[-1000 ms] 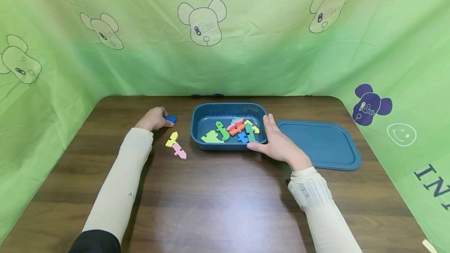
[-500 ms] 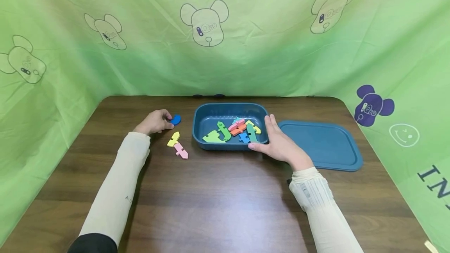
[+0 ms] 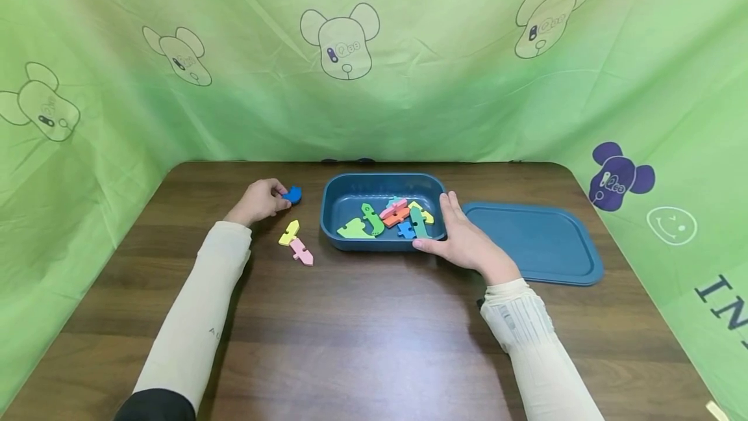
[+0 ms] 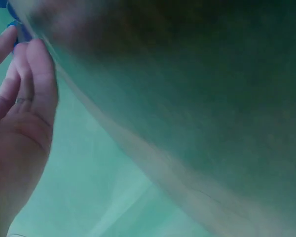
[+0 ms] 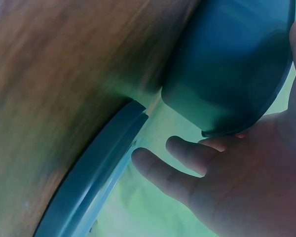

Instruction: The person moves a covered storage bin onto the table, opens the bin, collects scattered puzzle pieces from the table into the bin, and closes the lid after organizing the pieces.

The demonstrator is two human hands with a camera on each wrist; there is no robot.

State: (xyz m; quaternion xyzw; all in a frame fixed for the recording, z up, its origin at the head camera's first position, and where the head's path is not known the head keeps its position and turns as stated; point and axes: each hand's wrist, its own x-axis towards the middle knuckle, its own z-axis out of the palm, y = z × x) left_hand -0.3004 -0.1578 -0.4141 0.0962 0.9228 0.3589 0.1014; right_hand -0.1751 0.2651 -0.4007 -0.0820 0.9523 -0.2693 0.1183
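My left hand (image 3: pixel 260 201) pinches a blue puzzle piece (image 3: pixel 294 195) between thumb and fingertips, left of the blue box. In the left wrist view only a sliver of that piece shows at the fingertips. Against the right end of the blue box (image 3: pixel 382 245) rests my right hand (image 3: pixel 470 245), fingers straight and thumb along the front rim. Inside the box lie several puzzle pieces, among them a light green piece (image 3: pixel 354 230), a green piece (image 3: pixel 372 219) and an orange piece (image 3: pixel 396 216). A yellow piece (image 3: pixel 289 232) and a pink piece (image 3: pixel 301 252) lie on the table nearer me.
The blue lid (image 3: pixel 534 242) lies flat on the wooden table (image 3: pixel 350 343), right of the box and partly behind my right hand. A green printed cloth (image 3: pixel 409 96) hangs around the table's back and sides.
The blue piece, first mostly covered by my left fingers, has turned and now shows more of itself at the fingertips. My right hand stays against the box.
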